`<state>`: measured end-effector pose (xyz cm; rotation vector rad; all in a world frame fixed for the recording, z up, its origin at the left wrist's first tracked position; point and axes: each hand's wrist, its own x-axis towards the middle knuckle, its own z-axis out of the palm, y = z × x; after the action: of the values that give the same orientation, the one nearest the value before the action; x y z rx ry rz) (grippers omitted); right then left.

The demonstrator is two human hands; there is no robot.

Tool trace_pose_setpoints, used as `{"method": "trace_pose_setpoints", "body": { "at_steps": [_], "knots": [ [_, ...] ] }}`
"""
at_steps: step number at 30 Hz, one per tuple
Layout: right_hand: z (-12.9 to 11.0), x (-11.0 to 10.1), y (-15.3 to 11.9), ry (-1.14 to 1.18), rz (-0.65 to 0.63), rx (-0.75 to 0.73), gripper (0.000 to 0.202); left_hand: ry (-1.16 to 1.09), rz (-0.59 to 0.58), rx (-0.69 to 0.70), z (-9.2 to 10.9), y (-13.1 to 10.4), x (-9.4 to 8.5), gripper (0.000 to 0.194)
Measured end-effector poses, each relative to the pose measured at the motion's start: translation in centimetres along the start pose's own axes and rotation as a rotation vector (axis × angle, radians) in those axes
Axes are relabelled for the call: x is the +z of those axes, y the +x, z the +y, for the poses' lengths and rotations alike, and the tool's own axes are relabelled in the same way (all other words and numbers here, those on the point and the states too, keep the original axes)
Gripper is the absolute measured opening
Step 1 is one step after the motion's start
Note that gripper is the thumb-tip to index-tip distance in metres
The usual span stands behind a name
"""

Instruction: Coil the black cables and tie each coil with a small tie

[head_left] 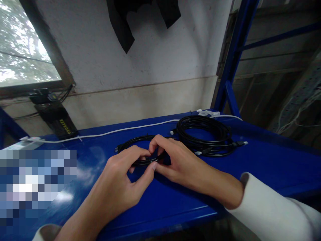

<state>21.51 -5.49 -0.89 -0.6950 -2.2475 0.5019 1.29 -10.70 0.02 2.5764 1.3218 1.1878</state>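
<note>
A coiled black cable (140, 138) lies on the blue table, with one plug (116, 149) sticking out at its left. Around the near side of this coil, my left hand (122, 177) has its fingers closed, thumb and fingertips on the strands. My right hand (175, 159) pinches the same part from the right, its fingertips meeting those of the left. A small pale bit, perhaps a tie, shows on the strands between the thumbs; its shape is too small to make out. My hands hide the coil's right side.
Right of my hands sits a stack of coiled black cables (204, 132) with plugs pointing outward. A white cord (120, 130) runs along the back of the blue table (271, 164). A power strip (30, 144) and a dark box (59, 120) stand at the back left. A blue post (233, 57) rises at the right.
</note>
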Motion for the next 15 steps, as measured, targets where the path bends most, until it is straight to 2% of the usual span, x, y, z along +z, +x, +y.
{"method": "trace_pose_setpoints", "body": {
  "at_steps": [5, 15],
  "knots": [
    [-0.3, -0.1, 0.1, 0.111, 0.044, 0.026, 0.024, -0.044, 0.018, 0.004, -0.1, -0.1, -0.1, 0.016],
    [-1.4, -0.4, -0.1, 0.117, 0.069, -0.015, 0.021, -0.133, 0.037, -0.11, -0.7, -0.2, -0.5, 0.017]
  ]
}}
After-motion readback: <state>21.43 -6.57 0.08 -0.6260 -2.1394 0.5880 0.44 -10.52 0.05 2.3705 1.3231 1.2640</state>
